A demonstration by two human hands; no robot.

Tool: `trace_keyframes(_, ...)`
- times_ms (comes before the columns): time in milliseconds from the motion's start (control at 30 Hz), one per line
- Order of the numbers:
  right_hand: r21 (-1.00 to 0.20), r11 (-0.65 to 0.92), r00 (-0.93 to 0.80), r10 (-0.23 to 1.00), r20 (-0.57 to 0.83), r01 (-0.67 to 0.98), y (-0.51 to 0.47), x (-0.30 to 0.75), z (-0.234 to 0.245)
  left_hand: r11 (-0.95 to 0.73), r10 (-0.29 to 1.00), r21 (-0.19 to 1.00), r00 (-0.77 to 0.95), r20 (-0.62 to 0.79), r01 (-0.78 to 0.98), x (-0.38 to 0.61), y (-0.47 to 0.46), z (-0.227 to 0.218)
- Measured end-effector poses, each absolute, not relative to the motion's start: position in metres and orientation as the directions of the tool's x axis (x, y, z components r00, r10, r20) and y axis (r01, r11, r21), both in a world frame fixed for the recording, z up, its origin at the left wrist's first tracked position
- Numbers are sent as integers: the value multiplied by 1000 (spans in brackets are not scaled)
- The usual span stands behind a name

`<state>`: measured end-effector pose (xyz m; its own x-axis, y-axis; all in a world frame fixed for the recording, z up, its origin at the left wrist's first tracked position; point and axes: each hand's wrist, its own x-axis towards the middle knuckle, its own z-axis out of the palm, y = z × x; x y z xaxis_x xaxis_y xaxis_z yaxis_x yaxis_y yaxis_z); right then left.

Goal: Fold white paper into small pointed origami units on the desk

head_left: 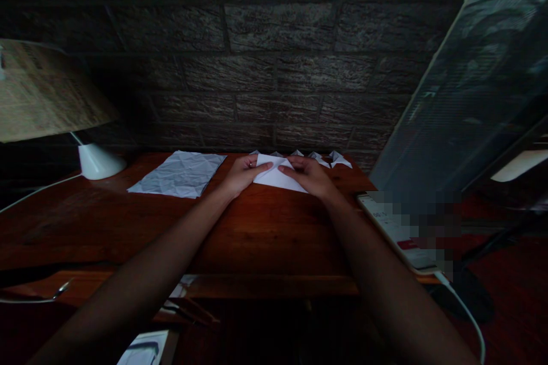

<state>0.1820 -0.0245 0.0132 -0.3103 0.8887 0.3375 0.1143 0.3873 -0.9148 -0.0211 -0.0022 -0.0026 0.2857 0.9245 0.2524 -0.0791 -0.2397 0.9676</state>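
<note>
A folded white paper point(276, 178) lies on the wooden desk point(257, 222) near the far wall. My left hand point(242, 174) rests on its left corner, fingers pressed down on the fold, a ring on one finger. My right hand point(309, 175) presses on the paper's right side with its fingers curled over the top edge. Behind the hands, several small folded paper pieces point(325, 158) sit in a row along the wall.
A crumpled white sheet point(180, 174) lies left of the hands. A lamp with a white base point(98, 161) and tan shade point(43, 91) stands at far left. A laptop screen point(466, 85) rises at right. A white cable point(466, 311) hangs off the desk's right.
</note>
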Motion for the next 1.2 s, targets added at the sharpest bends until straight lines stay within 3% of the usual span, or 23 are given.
trace_keyframes(700, -869, 434, -310, 882, 356, 236, -21, 184, 7, -171, 903, 985, 399, 162, -13, -20, -5, 0)
trace_keyframes(967, -871, 409, -296, 897, 329, 271, -19, 185, 7, -142, 931, 990, 340, 132, 4, -20, -5, -3)
trace_keyframes(1200, -865, 431, -347, 877, 333, 258, -19, 185, 8, -128, 894, 992, 435, 106, 22, -20, -6, -2)
